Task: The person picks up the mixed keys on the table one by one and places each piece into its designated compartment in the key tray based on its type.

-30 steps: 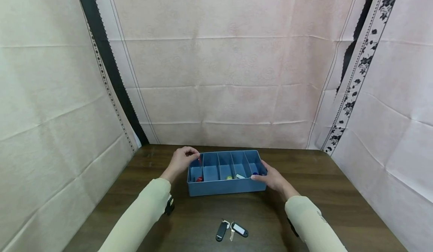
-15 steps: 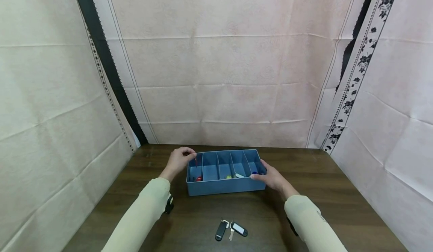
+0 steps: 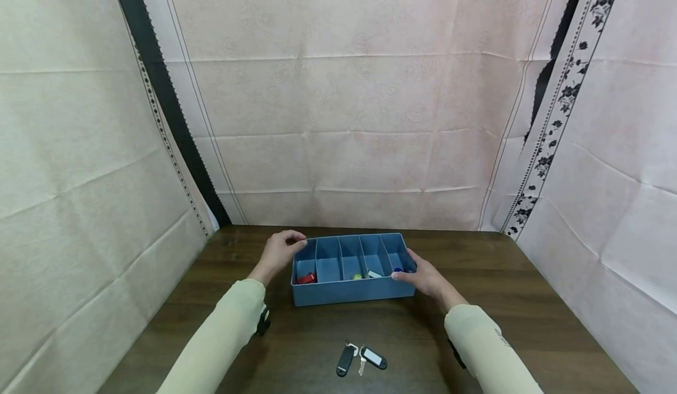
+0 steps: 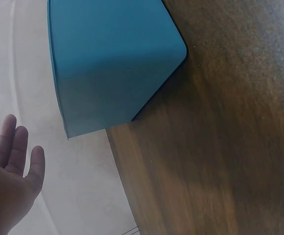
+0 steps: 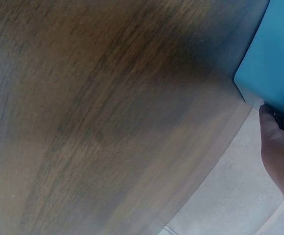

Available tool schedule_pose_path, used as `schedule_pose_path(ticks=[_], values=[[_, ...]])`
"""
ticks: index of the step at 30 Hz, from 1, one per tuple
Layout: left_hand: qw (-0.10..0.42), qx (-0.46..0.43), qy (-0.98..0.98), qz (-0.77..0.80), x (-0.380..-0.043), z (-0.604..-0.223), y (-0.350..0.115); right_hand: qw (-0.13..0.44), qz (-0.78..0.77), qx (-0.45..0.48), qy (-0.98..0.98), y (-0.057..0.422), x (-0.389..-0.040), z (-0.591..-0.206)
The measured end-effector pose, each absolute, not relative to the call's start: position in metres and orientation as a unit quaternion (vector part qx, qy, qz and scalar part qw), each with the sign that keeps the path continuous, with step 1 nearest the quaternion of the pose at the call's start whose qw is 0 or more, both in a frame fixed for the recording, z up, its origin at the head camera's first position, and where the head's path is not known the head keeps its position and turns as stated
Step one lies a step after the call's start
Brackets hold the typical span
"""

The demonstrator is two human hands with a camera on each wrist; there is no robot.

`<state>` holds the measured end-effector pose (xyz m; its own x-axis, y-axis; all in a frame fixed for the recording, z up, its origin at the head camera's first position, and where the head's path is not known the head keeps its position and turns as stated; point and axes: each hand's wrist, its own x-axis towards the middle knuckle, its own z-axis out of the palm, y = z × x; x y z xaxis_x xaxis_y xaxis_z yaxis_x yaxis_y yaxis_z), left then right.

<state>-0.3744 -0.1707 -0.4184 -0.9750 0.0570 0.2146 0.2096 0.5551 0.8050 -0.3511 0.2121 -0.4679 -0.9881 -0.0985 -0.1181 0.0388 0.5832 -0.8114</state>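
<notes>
A blue divided box (image 3: 349, 293) stands on the table with its compartments facing up. My left hand (image 3: 280, 254) hovers at the box's left rim, thumb and index close together, nothing visible between them. In the left wrist view its other fingers (image 4: 18, 147) are loosely extended beside the box wall (image 4: 112, 54). A small red tag-like piece (image 3: 307, 278) lies in the leftmost compartment. My right hand (image 3: 425, 276) grips the box's right end, thumb over the front rim. In the right wrist view, that hand (image 5: 279, 152) is at the box's corner (image 5: 274, 58).
Two black key tags (image 3: 346, 360) with keys lie on the brown wooden table (image 3: 412, 353) in front of the box. Small yellow (image 3: 357, 276), white (image 3: 374, 274) and blue pieces (image 3: 398, 270) sit in other compartments. Pale cloth (image 3: 338, 147) hangs behind and at both sides.
The red piece that dangled from my left fingers is released and now lies in the leftmost compartment. The left hand shifted slightly left with the box; the right hand keeps its grip.
</notes>
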Motion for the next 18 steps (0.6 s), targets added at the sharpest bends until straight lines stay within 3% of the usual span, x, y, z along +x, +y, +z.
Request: schedule_pose_path(ticks=[18], values=[[0.076,-0.111,-0.879,-0.458,-0.359,-0.414,-0.16,0.077,-0.456,-0.014,0.887,0.212,-0.35,-0.467]])
